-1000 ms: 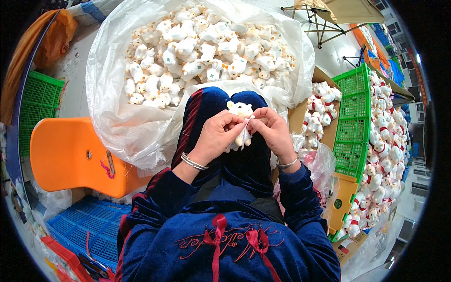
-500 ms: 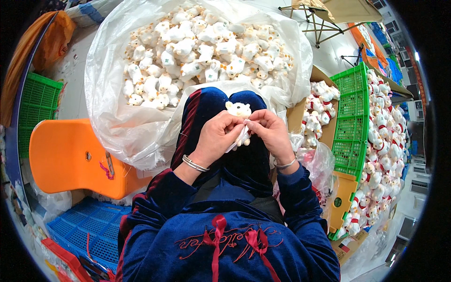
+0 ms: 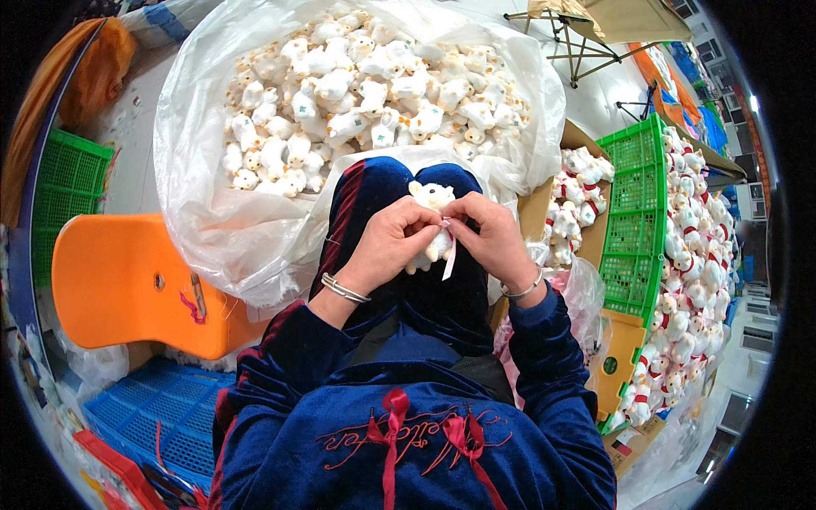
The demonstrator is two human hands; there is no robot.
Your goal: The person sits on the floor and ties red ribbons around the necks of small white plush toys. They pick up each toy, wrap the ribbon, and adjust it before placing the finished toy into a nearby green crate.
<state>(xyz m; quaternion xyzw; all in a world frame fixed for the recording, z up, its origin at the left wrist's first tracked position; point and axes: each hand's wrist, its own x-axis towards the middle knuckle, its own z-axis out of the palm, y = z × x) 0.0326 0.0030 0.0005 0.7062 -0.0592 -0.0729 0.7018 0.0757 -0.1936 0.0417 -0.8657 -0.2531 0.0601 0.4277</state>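
Over lap, both hands (image 3: 442, 242) still pinch plush toy (image 3: 432, 197); pink ribbon (image 3: 450, 259) now dangles.

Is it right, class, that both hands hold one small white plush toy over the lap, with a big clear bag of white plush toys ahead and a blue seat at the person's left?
Not quite: the seat is orange, as the head view shows. Both the left hand and right hand do hold the small white plush toy, with the clear bag ahead.

hands (image 3: 442, 242) together, fingers pinched, wrists raised
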